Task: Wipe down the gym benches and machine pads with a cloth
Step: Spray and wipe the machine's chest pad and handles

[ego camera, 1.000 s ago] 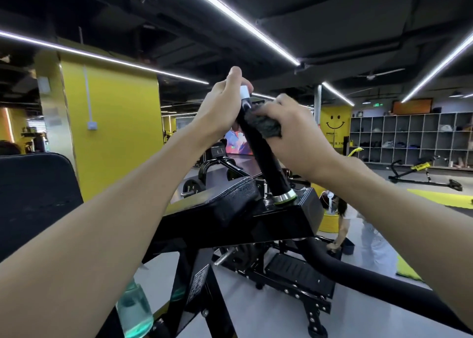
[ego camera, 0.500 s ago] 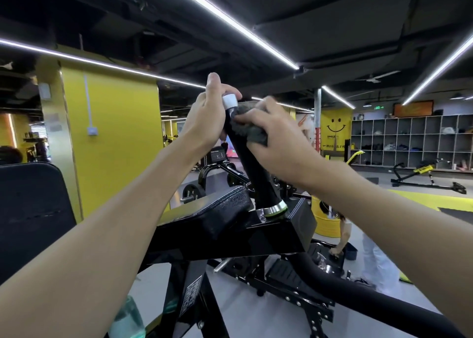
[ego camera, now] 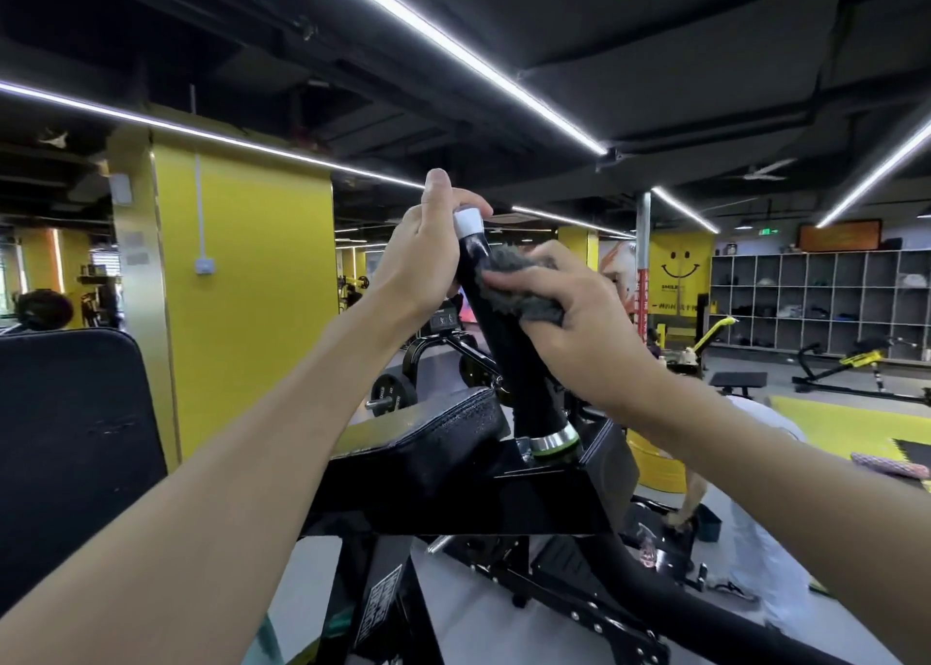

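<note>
A black upright machine handle with a white end cap rises from the black frame beside a black arm pad. My left hand grips the handle near its top, thumb raised above the cap. My right hand holds a dark grey cloth and presses it against the upper right side of the handle. A second black pad stands at the left edge.
The black machine frame and a thick curved bar fill the foreground. A person in pale clothes crouches on the floor at right. A yellow pillar, weight plates, benches and cubby shelves stand behind.
My right hand with the cloth has slid a little down the handle from just under the white cap. The left hand keeps its grip near the top.
</note>
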